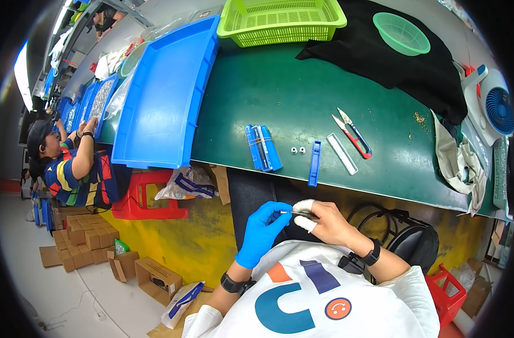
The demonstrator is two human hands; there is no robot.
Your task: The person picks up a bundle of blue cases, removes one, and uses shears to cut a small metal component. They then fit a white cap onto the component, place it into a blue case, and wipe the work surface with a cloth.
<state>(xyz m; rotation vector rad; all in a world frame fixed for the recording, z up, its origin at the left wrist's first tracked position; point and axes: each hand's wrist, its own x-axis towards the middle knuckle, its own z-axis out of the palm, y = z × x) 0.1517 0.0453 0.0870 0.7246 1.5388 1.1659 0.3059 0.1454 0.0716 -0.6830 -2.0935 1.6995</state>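
Note:
My left hand (pixel 264 231), in a blue glove, is closed with its fingertips pinched on the pale end of a slim piece (pixel 291 212). My right hand (pixel 327 222), bare but for white covers on the thumb and a finger, pinches the dark part of that piece. Its kind is too small and too covered to tell. Both hands are held in front of my body, below the table's near edge. On the table ahead lie a banded bundle of slim blue cases (pixel 263 147), two small silvery pieces (pixel 298 150), a blue narrow case (pixel 315 164) and a whitish narrow tray (pixel 342 154).
Red-handled thread snips (pixel 355 134) lie open on the green table (pixel 246 84). A large blue tray (pixel 161 90) stands left, a green basket (pixel 282 31) at the back. A fan (pixel 489 104) stands right. Another person (pixel 79 163) works at far left near a red stool (pixel 147 194).

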